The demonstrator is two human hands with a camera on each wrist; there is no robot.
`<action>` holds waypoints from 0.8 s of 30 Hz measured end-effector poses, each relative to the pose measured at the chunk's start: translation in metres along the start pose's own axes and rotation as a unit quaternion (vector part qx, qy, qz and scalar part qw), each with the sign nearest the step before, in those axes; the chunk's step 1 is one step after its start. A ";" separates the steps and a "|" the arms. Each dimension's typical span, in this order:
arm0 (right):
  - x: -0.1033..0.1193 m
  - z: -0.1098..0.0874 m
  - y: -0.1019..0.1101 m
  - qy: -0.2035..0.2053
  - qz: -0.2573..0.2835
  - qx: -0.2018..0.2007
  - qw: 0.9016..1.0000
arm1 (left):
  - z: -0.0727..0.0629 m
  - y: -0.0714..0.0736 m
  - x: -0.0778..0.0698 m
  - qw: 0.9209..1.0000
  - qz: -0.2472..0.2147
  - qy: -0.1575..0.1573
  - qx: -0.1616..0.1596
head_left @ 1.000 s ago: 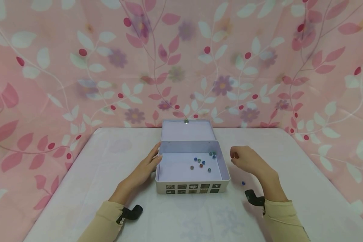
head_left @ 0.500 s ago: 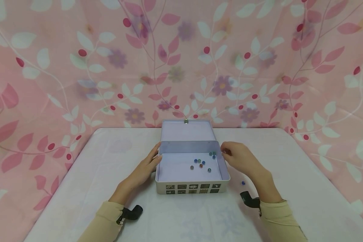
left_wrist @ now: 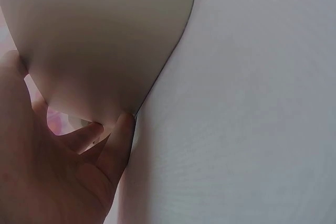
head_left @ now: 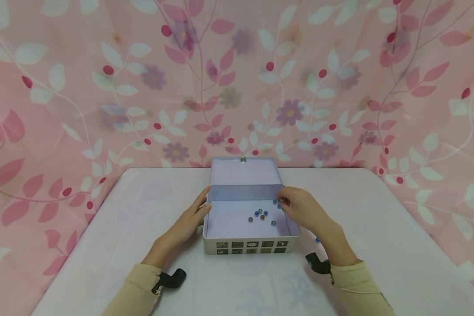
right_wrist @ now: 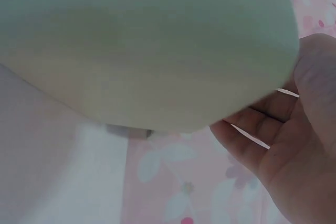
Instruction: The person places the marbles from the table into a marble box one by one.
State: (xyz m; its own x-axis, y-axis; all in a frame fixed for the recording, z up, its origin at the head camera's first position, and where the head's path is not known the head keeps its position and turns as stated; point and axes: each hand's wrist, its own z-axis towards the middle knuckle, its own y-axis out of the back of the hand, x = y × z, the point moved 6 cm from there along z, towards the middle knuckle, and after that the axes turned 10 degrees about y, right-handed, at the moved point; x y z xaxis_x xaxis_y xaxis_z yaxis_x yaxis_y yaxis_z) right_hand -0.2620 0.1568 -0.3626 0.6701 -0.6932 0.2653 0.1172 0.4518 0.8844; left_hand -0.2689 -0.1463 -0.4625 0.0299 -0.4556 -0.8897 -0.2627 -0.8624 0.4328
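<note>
A pale metal box with dark picture squares along its front stands with its hinged lid thrown back. Several glass marbles lie loose on its floor, towards the right. My left hand rests against the box's left wall, thumb at the rim and fingers along the outside. Over the back right corner, my right hand pinches what looks like a small marble, mostly covered by its fingertips. The right wrist view shows that hand beside the box wall, fingertips hidden behind it.
One blue marble lies on the white tablecloth, right of the box and partly behind my right wrist. A black wrist camera sits on the left forearm, another on the right. A flowered pink cloth hangs behind.
My right hand has moved left from beside the box to over its back right corner. A blue marble inside has rolled slightly towards the front. The left hand has stayed put.
</note>
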 end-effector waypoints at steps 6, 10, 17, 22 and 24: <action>0.009 0.006 -0.008 0.030 -0.007 0.007 1.000 | -0.001 0.000 -0.002 1.000 -0.004 0.006 0.001; 0.013 0.010 -0.012 0.038 -0.007 0.014 0.999 | -0.006 0.001 -0.011 1.000 -0.008 0.012 0.011; 0.012 0.012 -0.022 0.040 -0.015 0.029 0.999 | -0.014 0.002 -0.023 1.000 -0.001 0.020 0.023; 0.012 0.014 -0.032 0.046 -0.007 0.049 0.998 | -0.004 0.001 -0.007 1.000 -0.003 0.014 0.009; 0.013 0.014 -0.036 0.047 -0.003 0.056 0.997 | -0.001 0.000 -0.003 1.000 -0.002 0.011 0.004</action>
State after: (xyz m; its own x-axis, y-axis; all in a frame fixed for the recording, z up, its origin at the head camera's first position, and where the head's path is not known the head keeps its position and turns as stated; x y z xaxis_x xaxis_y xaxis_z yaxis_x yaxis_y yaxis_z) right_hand -0.2680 0.1241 -0.3858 0.7362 -0.6373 0.2277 0.0425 0.3794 0.9243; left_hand -0.2679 -0.1455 -0.4595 0.0519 -0.4562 -0.8883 -0.2694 -0.8629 0.4275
